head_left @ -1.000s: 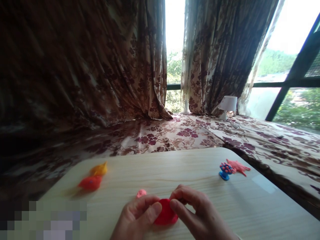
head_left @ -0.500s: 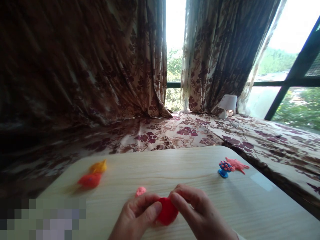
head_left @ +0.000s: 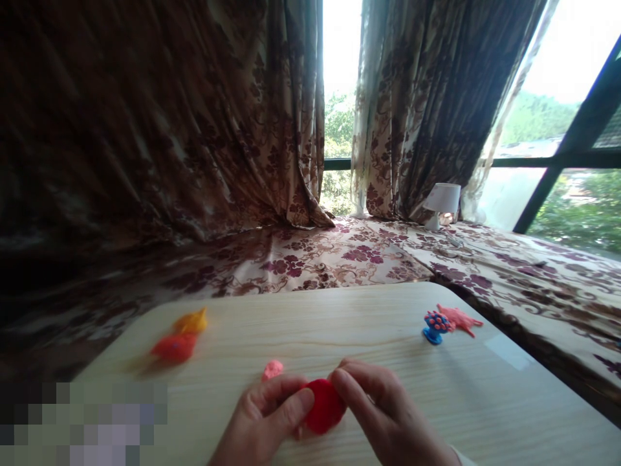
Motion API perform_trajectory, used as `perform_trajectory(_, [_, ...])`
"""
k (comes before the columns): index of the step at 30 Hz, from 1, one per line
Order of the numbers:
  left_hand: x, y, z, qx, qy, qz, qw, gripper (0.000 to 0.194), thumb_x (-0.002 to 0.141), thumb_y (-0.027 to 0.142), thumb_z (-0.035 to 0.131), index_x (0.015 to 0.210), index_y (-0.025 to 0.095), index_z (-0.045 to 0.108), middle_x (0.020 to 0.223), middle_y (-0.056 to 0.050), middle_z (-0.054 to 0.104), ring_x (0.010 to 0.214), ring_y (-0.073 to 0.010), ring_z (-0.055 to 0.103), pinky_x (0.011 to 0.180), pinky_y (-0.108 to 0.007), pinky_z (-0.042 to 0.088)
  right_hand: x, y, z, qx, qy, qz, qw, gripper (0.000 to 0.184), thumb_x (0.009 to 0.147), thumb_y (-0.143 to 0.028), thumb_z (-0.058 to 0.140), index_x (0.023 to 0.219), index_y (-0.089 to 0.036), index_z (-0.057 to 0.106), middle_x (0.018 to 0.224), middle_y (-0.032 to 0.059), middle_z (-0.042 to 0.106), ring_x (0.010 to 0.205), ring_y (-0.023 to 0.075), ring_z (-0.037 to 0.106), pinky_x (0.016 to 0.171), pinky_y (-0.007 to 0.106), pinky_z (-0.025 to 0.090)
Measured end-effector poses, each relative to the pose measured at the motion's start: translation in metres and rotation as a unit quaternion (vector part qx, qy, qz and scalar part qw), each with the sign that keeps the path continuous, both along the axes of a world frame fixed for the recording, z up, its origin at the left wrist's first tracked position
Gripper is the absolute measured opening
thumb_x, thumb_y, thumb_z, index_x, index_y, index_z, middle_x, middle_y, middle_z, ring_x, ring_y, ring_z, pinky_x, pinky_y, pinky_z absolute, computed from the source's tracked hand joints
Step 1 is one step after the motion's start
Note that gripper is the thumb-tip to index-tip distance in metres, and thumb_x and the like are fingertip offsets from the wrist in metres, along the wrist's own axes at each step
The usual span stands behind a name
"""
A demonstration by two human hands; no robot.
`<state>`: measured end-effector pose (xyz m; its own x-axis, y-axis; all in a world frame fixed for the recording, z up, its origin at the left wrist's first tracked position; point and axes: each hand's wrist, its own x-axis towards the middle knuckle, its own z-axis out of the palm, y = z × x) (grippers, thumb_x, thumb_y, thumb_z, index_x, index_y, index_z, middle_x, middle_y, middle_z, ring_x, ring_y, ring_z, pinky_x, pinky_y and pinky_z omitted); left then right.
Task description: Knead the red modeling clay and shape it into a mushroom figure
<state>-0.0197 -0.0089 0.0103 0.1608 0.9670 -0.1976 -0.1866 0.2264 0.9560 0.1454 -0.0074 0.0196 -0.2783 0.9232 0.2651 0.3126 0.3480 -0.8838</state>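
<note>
Both hands pinch a flat red clay disc (head_left: 324,405) just above the light wooden table (head_left: 339,323) near its front edge. My left hand (head_left: 264,424) grips the disc's left side between thumb and fingers. My right hand (head_left: 388,421) grips its right side the same way. A small pink clay lump (head_left: 272,369) lies on the table just beyond my left hand.
An orange-red clay piece (head_left: 174,347) and a yellow one (head_left: 192,321) lie at the left. A blue dotted clay figure (head_left: 435,325) and a pink clay figure (head_left: 458,319) sit at the far right. Flowered cushions, curtains and a small white lamp (head_left: 442,204) lie beyond the table.
The red disc has been lifted slightly off the table and turned more upright between my fingers. The hands stay in the same place.
</note>
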Motion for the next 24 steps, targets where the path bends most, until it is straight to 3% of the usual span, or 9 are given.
perform_trajectory(3, [-0.0002, 0.0005, -0.0014, -0.016, -0.027, -0.018, 0.999, 0.022, 0.063, 0.037, 0.075, 0.074, 0.018, 0.074, 0.065, -0.003, 0.069, 0.067, -0.0164, 0.056, 0.074, -0.03, 0.044, 0.0002, 0.0001, 0.0005, -0.025, 0.018, -0.008, 0.999, 0.042, 0.092, -0.039, 0.038, 0.06, -0.016, 0.052, 0.059, -0.0005, 0.052, 0.059, 0.0112, 0.05, 0.058, 0.02, 0.04])
perform_trajectory(7, [0.0006, -0.0004, -0.0005, 0.007, 0.008, -0.045, 0.999, 0.023, 0.065, 0.037, 0.073, 0.075, 0.016, 0.074, 0.065, -0.003, 0.068, 0.065, -0.0156, 0.055, 0.068, -0.027, 0.043, 0.0001, -0.0014, 0.0019, -0.016, 0.016, -0.013, 1.0, 0.028, 0.086, -0.032, 0.051, 0.066, -0.014, 0.06, 0.059, 0.0001, 0.058, 0.059, 0.0113, 0.054, 0.057, 0.018, 0.042])
perform_trajectory(17, [0.0, -0.0002, 0.0024, 0.038, 0.071, -0.032, 0.996, 0.023, 0.066, 0.038, 0.071, 0.068, 0.016, 0.073, 0.06, -0.001, 0.062, 0.061, -0.0142, 0.051, 0.061, -0.024, 0.042, -0.0002, -0.0007, -0.002, 0.004, 0.005, -0.024, 1.0, 0.025, 0.083, -0.028, 0.055, 0.065, -0.013, 0.064, 0.057, 0.0008, 0.061, 0.055, 0.0108, 0.055, 0.054, 0.018, 0.042])
perform_trajectory(21, [0.0007, 0.0013, 0.001, 0.025, 0.04, -0.005, 0.999, 0.022, 0.065, 0.038, 0.073, 0.063, 0.016, 0.072, 0.057, 0.0, 0.062, 0.06, -0.0129, 0.05, 0.063, -0.024, 0.043, -0.0003, -0.0012, -0.0016, -0.023, 0.008, -0.015, 1.0, 0.037, 0.089, -0.033, 0.045, 0.061, -0.015, 0.059, 0.057, -0.0006, 0.057, 0.057, 0.0104, 0.052, 0.055, 0.018, 0.041])
perform_trajectory(24, [0.0006, 0.001, -0.0013, 0.009, 0.0, 0.01, 1.0, 0.02, 0.064, 0.036, 0.074, 0.07, 0.018, 0.074, 0.061, -0.001, 0.065, 0.062, -0.0134, 0.053, 0.071, -0.026, 0.045, -0.0003, -0.003, 0.001, -0.046, 0.011, 0.006, 0.999, 0.032, 0.089, -0.033, 0.047, 0.065, -0.014, 0.059, 0.06, -0.0003, 0.058, 0.06, 0.0111, 0.053, 0.056, 0.018, 0.041])
